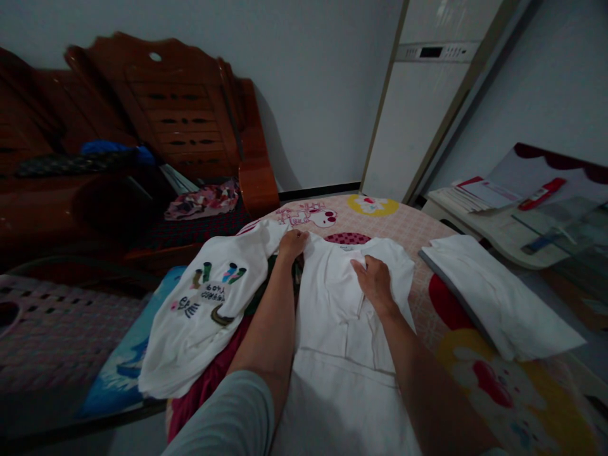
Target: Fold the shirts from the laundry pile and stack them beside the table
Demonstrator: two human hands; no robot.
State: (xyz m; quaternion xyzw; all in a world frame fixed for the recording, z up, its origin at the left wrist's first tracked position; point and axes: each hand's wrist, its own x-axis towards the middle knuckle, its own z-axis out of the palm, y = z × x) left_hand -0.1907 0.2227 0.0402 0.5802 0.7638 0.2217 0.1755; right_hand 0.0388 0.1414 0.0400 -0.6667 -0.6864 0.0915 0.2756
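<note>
A white garment [327, 316] with a seam across its middle lies spread on the round table, its neckline toward the far side. My left hand [293, 244] is closed on the garment's upper left edge, near the shoulder. Below the neckline, my right hand [375, 278] pinches a fold of the same cloth between thumb and fingers. Left of my left arm lies a white printed shirt [209, 304] on top of dark red cloth [211, 373]. A folded white garment [494, 291] with a grey edge rests at the right.
The table has a pink patterned cover [408, 221]. Behind it on the left stands a carved wooden bench [185, 120] with crumpled fabric [204, 199] on its seat. A side table [503, 234] with papers stands at the right, and a woven chair [71, 329] at the left.
</note>
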